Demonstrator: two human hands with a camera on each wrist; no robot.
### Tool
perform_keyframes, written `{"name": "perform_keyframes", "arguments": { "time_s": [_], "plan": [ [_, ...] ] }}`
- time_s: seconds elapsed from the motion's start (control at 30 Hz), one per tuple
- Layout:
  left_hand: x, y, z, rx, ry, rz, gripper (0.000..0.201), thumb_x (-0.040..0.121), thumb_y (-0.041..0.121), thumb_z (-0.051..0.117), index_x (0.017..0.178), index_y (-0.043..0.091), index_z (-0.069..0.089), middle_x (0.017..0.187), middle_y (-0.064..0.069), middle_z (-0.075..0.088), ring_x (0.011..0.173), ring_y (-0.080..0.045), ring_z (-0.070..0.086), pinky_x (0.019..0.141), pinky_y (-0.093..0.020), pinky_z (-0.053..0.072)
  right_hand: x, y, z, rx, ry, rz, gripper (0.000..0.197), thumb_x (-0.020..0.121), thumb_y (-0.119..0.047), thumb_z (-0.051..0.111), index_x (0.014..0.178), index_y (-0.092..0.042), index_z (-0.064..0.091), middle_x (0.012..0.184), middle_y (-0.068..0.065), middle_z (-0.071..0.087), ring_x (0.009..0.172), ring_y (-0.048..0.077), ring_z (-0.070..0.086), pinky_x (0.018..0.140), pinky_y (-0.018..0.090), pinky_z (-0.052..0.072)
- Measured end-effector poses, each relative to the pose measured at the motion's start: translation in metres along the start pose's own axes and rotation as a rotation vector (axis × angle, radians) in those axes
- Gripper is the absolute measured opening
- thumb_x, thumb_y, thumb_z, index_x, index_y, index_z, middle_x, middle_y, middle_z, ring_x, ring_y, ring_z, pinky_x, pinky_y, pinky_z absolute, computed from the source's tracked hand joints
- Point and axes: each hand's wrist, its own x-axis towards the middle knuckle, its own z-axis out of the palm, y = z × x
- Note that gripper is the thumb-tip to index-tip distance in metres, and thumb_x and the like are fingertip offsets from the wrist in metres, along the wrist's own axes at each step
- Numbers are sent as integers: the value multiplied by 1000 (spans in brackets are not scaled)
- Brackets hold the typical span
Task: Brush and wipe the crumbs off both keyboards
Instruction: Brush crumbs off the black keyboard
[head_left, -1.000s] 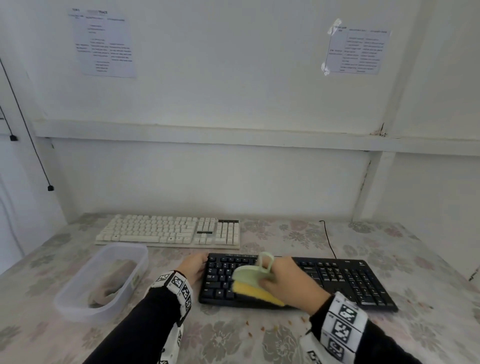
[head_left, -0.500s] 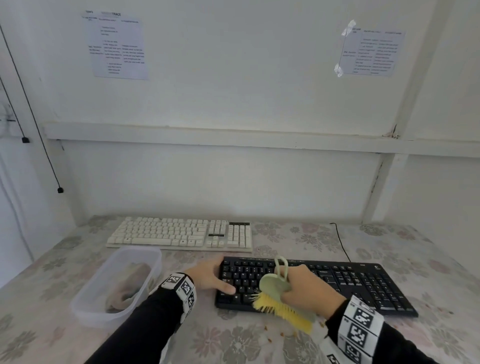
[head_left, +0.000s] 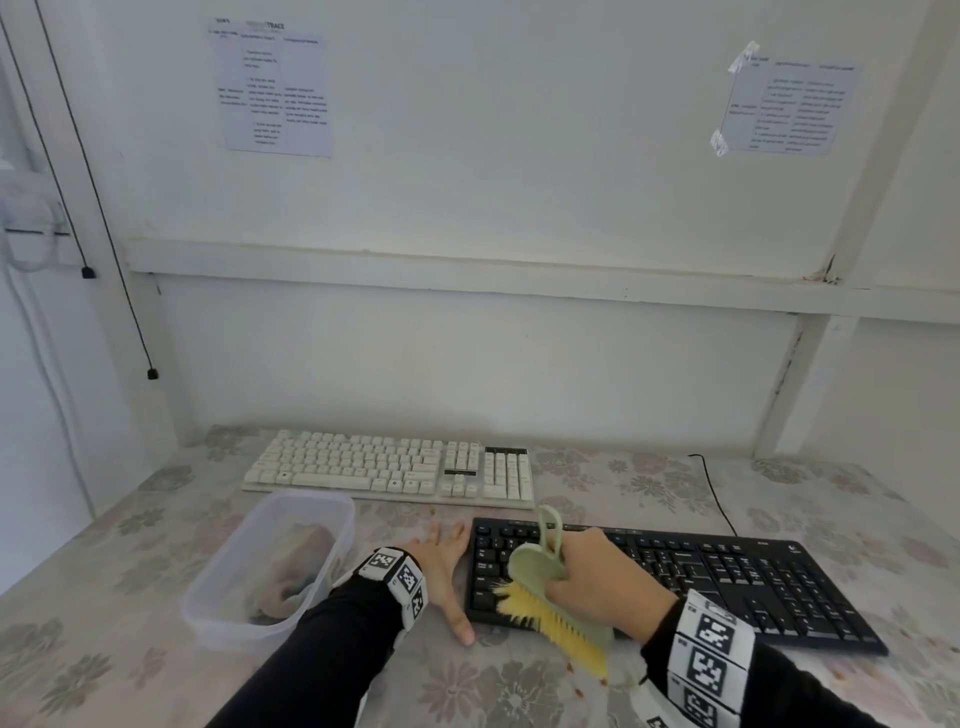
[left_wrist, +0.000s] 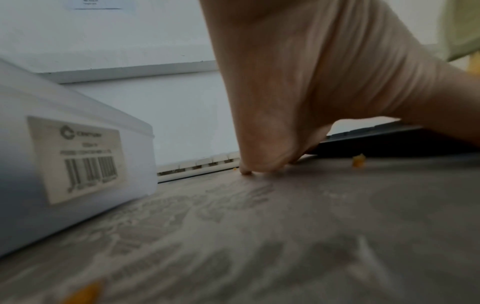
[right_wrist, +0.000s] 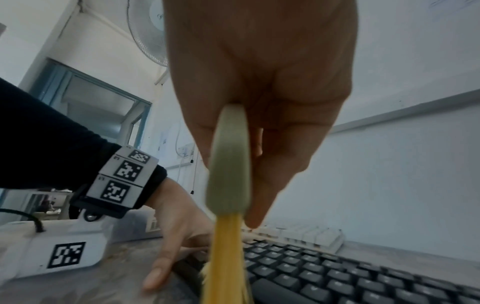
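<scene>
On black keyboard | right hand grips brush | left hand flat, fingers straight

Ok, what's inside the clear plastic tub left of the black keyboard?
Inside the clear tub lies a crumpled cloth, brownish and pale. Whatever sits beneath it is hidden, and the frosted walls blur the rest.
</scene>
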Motion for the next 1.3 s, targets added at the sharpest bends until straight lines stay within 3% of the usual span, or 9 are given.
{"name": "perform_keyframes", "arguments": {
  "time_s": [0.1,0.3,0.47,0.6,0.73,0.9,1.07,1.17,1.3],
  "plan": [
    [-2,1,0,-4,14,15,142,62,51,83,145,25,-28,155,-2,-29,141,-27,-27,116,-52,-7,9,-2,-7,87,41,65,6,84,-12,51,82,-9,56,69,-1,52,57,12,49,48,16,38],
    [-3,5,-2,-75,6,28,143,62,40,86,147,23,-27,154,-3,-31,142,-24,-27,116,-51,-3,57,-42,-6,286,258,71,28,96,-17,40,68,-18,40,58,-6,43,44,6,35,36,11,30],
    [-1,3,-3,-95,-13,4,146,59,41,87,146,24,-29,154,-5,-32,142,-25,-25,116,-53,0,88,-45,11,298,202,237,24,93,-10,37,108,1,52,92,7,51,76,20,52,57,21,43],
    [-5,6,-4,-86,-14,15,141,64,39,85,145,22,-28,154,-4,-31,143,-26,-24,116,-52,-1,76,-46,10,229,173,259,29,96,-13,36,113,3,53,113,17,58,97,27,57,77,26,43],
    [-11,7,-5,-82,6,47,137,68,38,84,146,20,-28,154,-4,-30,143,-25,-22,116,-47,-2,54,-48,4,109,55,211,16,94,-9,38,93,-4,53,98,14,59,89,23,53,76,25,44],
    [-11,7,-4,-91,27,66,138,67,37,84,146,19,-28,155,-5,-28,143,-25,-23,116,-48,-3,49,-38,-3,118,2,229,32,91,-11,41,60,-13,36,65,-2,37,56,7,36,45,15,27],
    [-6,6,-2,-156,36,94,147,52,45,88,149,28,-21,158,-2,-20,145,-26,-17,116,-53,2,62,-20,-20,179,222,135,31,93,-9,43,65,-19,35,63,-4,40,51,7,37,41,13,31],
    [-3,7,0,-221,46,107,143,59,35,88,149,26,-22,158,1,-21,146,-21,-15,119,-49,2,67,-11,-23,148,198,74,18,93,-7,48,78,-18,48,63,-7,39,51,3,36,40,8,34],
    [-2,9,-3,-226,25,94,152,47,44,90,150,26,-19,160,5,-14,147,-17,-5,120,-45,7,71,12,-20,80,173,108,22,92,-10,52,112,-5,59,77,-1,50,66,11,49,60,13,36]
  ]
}}
